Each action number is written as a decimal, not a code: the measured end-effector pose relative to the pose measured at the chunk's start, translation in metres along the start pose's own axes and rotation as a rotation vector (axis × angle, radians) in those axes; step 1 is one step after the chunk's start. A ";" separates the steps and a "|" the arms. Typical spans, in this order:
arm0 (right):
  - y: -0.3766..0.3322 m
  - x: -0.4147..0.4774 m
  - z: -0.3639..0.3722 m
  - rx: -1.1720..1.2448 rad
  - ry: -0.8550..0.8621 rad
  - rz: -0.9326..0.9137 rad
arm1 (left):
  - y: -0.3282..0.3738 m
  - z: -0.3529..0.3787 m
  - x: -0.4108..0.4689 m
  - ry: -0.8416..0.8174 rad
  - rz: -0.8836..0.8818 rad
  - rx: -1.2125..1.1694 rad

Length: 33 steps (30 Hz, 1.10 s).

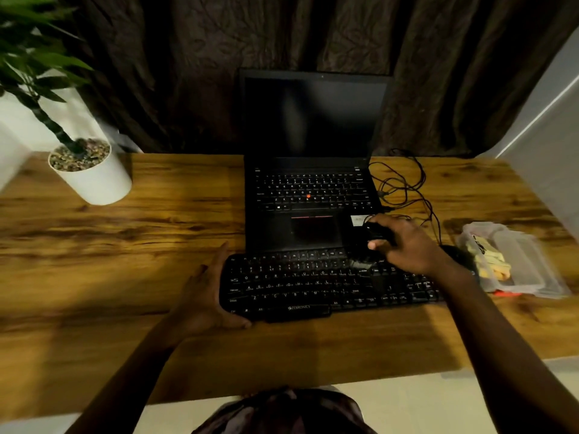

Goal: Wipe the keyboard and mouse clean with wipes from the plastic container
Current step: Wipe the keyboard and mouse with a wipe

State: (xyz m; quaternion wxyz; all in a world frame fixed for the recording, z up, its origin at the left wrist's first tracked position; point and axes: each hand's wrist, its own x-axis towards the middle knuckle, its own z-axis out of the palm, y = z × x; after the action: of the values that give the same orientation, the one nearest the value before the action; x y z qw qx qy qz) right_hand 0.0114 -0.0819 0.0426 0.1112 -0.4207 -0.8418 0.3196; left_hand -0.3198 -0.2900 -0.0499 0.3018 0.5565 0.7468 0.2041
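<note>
A black keyboard [313, 286] lies on the wooden desk in front of an open laptop. My left hand [206, 292] rests flat against the keyboard's left end, fingers straight and thumb along the front corner. My right hand [407, 245] hovers over the keyboard's upper right rows and grips a dark bunched thing [371, 238], apparently a wipe; blur hides its exact shape. A dark rounded shape, probably the mouse [456, 253], peeks out just right of my right wrist. The clear plastic container [532, 286] with yellow contents stands at the desk's right side.
The black laptop [313, 183] sits open behind the keyboard, its screen dark. Loose black cables [404, 183] coil to its right. A white pot with a green plant [91, 180] stands at the back left. Dark curtains hang behind the desk [125, 245].
</note>
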 end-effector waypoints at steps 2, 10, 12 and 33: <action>0.000 0.000 -0.003 0.007 -0.011 0.051 | 0.000 -0.001 0.001 -0.001 0.003 0.009; 0.003 0.003 0.008 -0.054 0.135 -0.041 | 0.001 0.000 0.000 0.016 0.019 0.009; 0.004 0.001 0.005 -0.030 0.095 -0.031 | 0.001 0.000 0.000 0.012 0.027 0.006; 0.006 -0.018 -0.004 0.041 -0.046 0.025 | 0.006 -0.002 -0.002 0.009 0.023 -0.001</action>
State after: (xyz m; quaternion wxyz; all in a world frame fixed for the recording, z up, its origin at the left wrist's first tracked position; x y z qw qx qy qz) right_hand 0.0283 -0.0918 0.0433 0.0964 -0.4211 -0.8321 0.3479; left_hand -0.3164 -0.2896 -0.0443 0.2962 0.5637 0.7417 0.2106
